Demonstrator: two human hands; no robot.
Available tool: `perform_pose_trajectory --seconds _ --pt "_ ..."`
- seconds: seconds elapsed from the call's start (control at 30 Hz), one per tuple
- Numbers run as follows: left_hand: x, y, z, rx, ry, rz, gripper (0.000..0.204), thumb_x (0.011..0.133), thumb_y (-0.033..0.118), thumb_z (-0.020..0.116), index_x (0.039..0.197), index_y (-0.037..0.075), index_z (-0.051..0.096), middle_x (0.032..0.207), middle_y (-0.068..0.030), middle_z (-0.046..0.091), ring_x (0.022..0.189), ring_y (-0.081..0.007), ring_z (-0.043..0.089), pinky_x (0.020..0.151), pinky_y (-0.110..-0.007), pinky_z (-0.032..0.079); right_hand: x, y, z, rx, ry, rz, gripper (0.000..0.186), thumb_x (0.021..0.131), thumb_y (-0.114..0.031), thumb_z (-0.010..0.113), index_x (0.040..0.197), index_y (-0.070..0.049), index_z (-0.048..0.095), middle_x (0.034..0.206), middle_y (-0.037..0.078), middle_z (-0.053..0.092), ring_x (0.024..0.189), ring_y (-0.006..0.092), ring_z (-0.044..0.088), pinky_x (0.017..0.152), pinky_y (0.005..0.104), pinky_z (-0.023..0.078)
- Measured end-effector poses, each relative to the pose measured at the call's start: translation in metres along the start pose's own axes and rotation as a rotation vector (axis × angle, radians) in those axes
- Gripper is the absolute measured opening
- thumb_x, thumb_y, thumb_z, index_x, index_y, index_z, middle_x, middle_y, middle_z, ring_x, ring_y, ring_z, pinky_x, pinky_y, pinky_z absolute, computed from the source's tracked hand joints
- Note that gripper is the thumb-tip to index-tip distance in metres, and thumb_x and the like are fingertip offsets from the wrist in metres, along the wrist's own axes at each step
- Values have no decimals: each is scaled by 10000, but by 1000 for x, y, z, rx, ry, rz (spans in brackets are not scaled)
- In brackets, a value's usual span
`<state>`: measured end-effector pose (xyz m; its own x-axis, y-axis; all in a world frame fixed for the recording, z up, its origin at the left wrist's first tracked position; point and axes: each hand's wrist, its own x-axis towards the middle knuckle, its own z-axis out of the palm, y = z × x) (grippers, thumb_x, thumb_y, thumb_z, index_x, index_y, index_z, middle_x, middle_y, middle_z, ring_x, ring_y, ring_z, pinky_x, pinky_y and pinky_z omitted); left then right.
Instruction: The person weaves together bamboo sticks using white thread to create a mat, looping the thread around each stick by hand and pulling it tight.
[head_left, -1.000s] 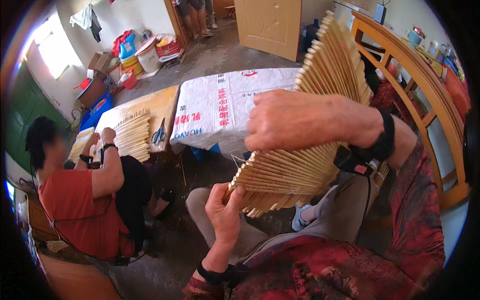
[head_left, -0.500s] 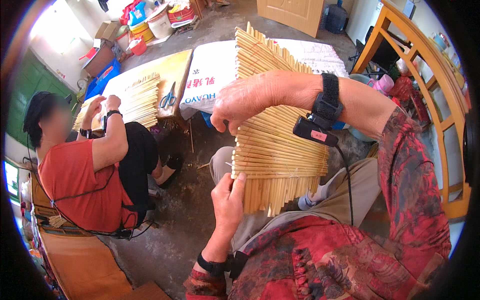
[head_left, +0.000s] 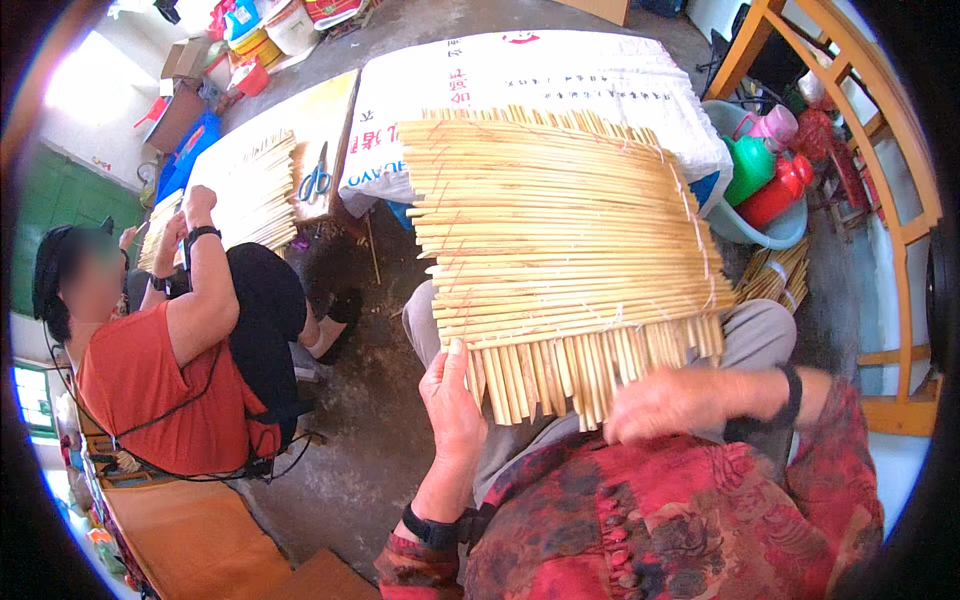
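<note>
Stick mat (head_left: 570, 240) sits over the knees (head_left: 765, 330). Left hand (head_left: 455, 408) pinches its near-left corner; right hand (head_left: 668, 404) is blurred by the lower stick ends, can't tell finger state. Probably light, stiff along sticks, bendy across; hold opposite edges.

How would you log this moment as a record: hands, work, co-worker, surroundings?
Left hand: pinches the stick mat at lower left
Right hand: blurred, by the mat's lower ends; contact unclear
Work: pale sticks rowed side by side
Co-worker: at left, hands raised near another stick row
Scissors: on the table, beside that row
Blue basin: at right
</note>
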<state>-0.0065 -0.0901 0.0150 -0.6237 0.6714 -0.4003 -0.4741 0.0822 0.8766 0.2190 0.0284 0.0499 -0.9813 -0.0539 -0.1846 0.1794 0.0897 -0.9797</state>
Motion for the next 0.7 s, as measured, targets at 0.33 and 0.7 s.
perform_pose_trajectory --seconds 0.33,0.7 --pt "-10 -26 36 -110 -176 -222 304 961 223 457 1059 -44 563 1003 -94 625 867 -141 616 762 -266 502 -88 108 51 1108 923 -92 505 925 -328 500 1320 -36 380 1254 117 501 1106 263 525 911 413 449" --pt "-15 -34 22 84 -358 -303 280 940 183 484 1088 -46 548 1022 -118 611 909 -192 602 808 -304 472 -47 73 24 1346 1306 -83 358 921 -232 510 1201 -9 497 1115 122 598 988 223 606 855 362 513"
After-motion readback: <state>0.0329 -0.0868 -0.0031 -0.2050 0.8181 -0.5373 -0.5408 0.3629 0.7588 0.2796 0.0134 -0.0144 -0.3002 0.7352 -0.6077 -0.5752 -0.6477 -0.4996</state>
